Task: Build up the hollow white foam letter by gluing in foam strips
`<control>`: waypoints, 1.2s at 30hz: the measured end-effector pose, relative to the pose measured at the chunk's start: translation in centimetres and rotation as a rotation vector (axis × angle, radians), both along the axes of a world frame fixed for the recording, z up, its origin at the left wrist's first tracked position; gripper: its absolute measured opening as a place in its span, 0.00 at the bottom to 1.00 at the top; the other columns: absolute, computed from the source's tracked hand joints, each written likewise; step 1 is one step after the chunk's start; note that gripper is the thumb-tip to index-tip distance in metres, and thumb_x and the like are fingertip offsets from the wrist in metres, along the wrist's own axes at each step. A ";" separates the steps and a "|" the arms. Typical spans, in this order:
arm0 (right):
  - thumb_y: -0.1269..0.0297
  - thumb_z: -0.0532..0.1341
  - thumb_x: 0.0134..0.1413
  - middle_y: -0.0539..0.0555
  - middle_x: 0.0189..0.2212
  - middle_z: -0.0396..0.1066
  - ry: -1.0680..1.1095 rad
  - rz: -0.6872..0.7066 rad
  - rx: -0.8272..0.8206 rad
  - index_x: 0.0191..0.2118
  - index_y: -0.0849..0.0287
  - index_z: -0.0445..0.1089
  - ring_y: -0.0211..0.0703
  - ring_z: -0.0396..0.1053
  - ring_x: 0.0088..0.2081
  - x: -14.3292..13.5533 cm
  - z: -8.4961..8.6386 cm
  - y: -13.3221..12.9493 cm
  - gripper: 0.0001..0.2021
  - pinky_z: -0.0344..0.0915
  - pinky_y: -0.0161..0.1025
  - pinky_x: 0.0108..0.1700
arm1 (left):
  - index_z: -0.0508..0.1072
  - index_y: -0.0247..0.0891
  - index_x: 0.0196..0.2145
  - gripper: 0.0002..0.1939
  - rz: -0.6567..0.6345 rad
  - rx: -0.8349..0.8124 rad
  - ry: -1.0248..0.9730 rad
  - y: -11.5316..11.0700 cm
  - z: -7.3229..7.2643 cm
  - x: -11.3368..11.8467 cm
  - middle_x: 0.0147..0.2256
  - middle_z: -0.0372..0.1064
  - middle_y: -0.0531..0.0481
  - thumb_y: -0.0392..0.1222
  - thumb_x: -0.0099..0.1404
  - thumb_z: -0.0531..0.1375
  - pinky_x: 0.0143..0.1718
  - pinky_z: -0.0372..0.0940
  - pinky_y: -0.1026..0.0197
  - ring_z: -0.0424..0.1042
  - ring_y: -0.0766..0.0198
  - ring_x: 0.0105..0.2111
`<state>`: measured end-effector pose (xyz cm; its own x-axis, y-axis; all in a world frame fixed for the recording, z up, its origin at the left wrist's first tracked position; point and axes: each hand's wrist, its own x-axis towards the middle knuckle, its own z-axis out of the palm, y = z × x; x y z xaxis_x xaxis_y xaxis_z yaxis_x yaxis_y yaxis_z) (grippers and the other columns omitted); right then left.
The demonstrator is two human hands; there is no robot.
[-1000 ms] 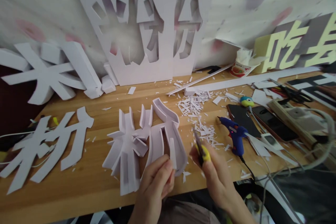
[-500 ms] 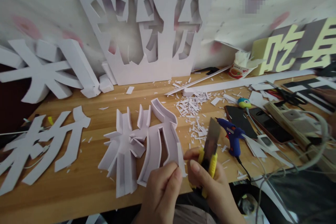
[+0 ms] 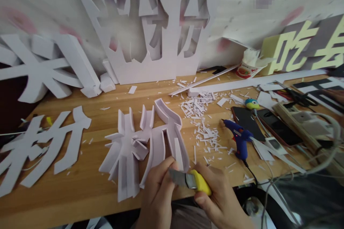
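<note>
A yellow utility knife [image 3: 202,182] with a wide metal blade is held in my right hand [image 3: 217,195], its blade pointing left toward my other hand. My left hand [image 3: 159,189] is closed around the lower end of a narrow white strip [image 3: 177,153], with the blade tip beside its fingers. Just beyond lies a white foam character with raised side walls [image 3: 129,150], whose right part reaches close to my hands. A flat white cut-out character [image 3: 48,146] rests on the wooden table [image 3: 94,193] at the left.
White scraps [image 3: 197,105] are scattered mid-table. At the right are a blue glue gun [image 3: 239,136], phones [image 3: 279,127], a power strip [image 3: 303,125] and cables. A foam board with cut-outs [image 3: 172,68] leans at the back; a paper cup [image 3: 245,66] stands nearby. Another person's hand [image 3: 335,96] shows far right.
The knife has swung from upright to pointing left, its blade now at my left hand. The white strip in my left hand now stands up in front of the character. The view shifted slightly.
</note>
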<state>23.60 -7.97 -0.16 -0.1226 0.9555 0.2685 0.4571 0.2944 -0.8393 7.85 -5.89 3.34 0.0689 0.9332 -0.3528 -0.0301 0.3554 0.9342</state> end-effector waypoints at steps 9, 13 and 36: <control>0.34 0.51 0.67 0.44 0.19 0.63 -0.104 -0.053 0.166 0.31 0.56 0.65 0.32 0.59 0.19 0.1 0.8 0.4 0.28 0.50 0.33 0.23 | 0.63 0.41 0.23 0.25 0.040 0.022 0.050 -0.5 -0.2 -0.6 0.23 0.55 0.55 0.64 0.64 0.60 0.26 0.54 0.64 0.58 0.64 0.27; 0.33 0.53 0.65 0.45 0.21 0.62 0.143 -0.039 0.001 0.31 0.56 0.68 0.33 0.58 0.22 0.0 0.5 0.3 0.29 0.51 0.33 0.24 | 0.65 0.42 0.22 0.23 -0.014 0.089 0.104 -0.5 0.4 -0.9 0.21 0.58 0.54 0.60 0.66 0.60 0.27 0.59 0.62 0.59 0.63 0.24; 0.52 0.71 0.56 0.44 0.17 0.61 0.783 -0.396 -0.236 0.29 0.57 0.70 0.29 0.56 0.18 -4.8 -0.1 -0.4 0.16 0.53 0.27 0.19 | 0.72 0.41 0.30 0.21 0.090 0.070 -0.105 -0.5 -2.1 1.0 0.28 0.68 0.55 0.62 0.64 0.64 0.30 0.64 0.71 0.66 0.68 0.29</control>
<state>18.82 -8.37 -0.30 0.3612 0.9297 -0.0716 -0.2387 0.0180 -0.9709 8.81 -6.39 1.24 0.0172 0.9593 -0.2820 -0.1572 0.2811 0.9467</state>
